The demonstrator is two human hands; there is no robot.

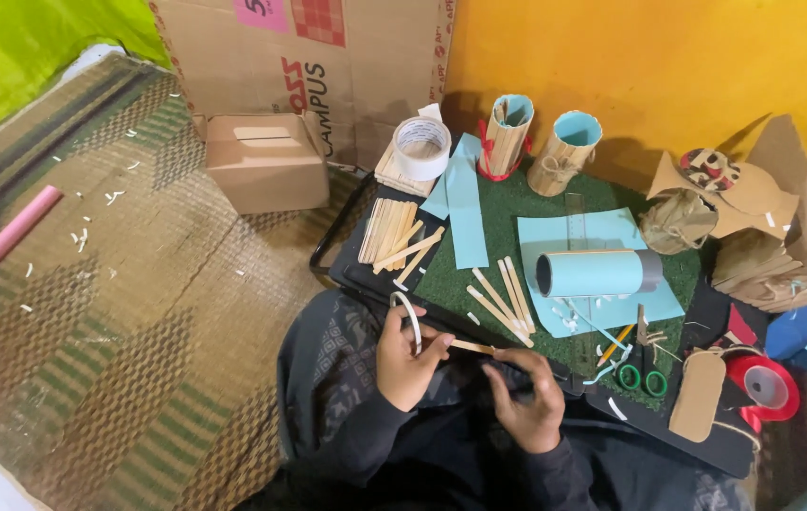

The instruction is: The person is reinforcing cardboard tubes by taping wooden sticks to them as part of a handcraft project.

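Observation:
My left hand [406, 360] holds a thin roll of white tape [409, 315] and pinches one end of a flat wooden craft stick [473, 347]. My right hand [528, 404] grips the other end of the same stick, fingers curled over it. Both hands hover over my lap, at the near edge of a black tray [351, 273] with a green mat [503, 241]. Loose wooden sticks [506, 300] lie on the mat just beyond my hands. A light blue paper-covered tube [597, 273] rests on its side on a blue paper sheet [583, 237].
Two stick-clad cups [506, 137] [564, 151] lined with blue paper stand at the back. A white tape roll [421, 147], more sticks [389, 232], green-handled scissors [640, 374], a red tape dispenser [765, 388], cardboard boxes [266, 161] and a woven floor mat [110, 312] surround the tray.

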